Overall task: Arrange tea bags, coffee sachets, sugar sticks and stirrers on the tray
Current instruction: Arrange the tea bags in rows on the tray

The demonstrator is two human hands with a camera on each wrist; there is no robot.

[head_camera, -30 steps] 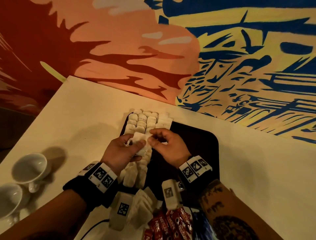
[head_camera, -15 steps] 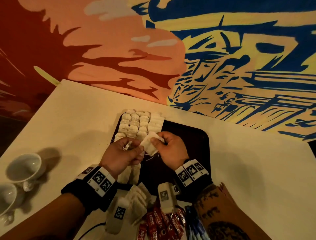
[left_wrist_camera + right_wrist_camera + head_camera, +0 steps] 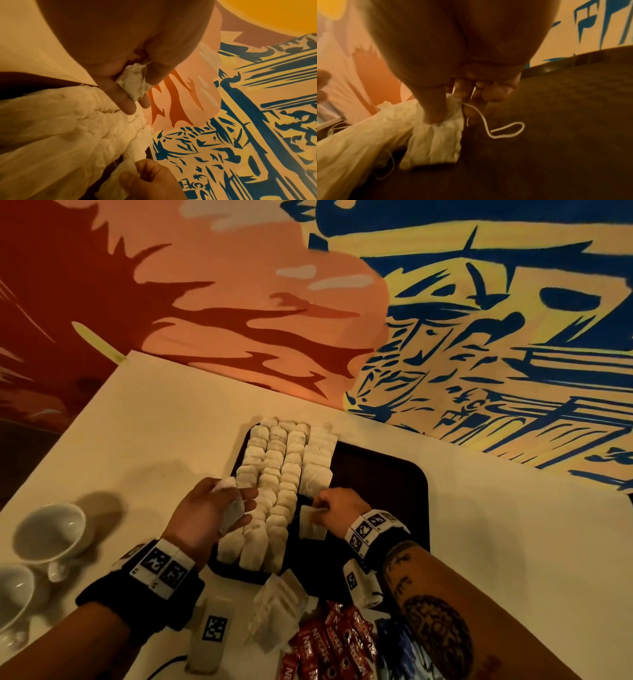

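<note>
A black tray (image 3: 387,474) lies on the white table (image 3: 496,542), its left part filled with rows of white tea bags (image 3: 277,470). My right hand (image 3: 334,508) pinches one tea bag (image 3: 310,525) by its top and holds it flat against the tray floor beside the rows; in the right wrist view that tea bag (image 3: 436,143) trails a loose white string (image 3: 505,129). My left hand (image 3: 219,508) hovers over the left rows and grips a few crumpled tea bags (image 3: 135,82) between thumb and fingers.
A loose heap of tea bags (image 3: 277,611), red coffee sachets (image 3: 329,645) and blue sachets (image 3: 400,648) lie at the table's near edge. Two white cups (image 3: 51,532) stand at the far left. A painted wall (image 3: 445,320) rises right behind the table.
The hands, joined over the rows a second ago, have parted. My right hand carried one tea bag down and to the right onto the tray floor; my left kept the other bags.
</note>
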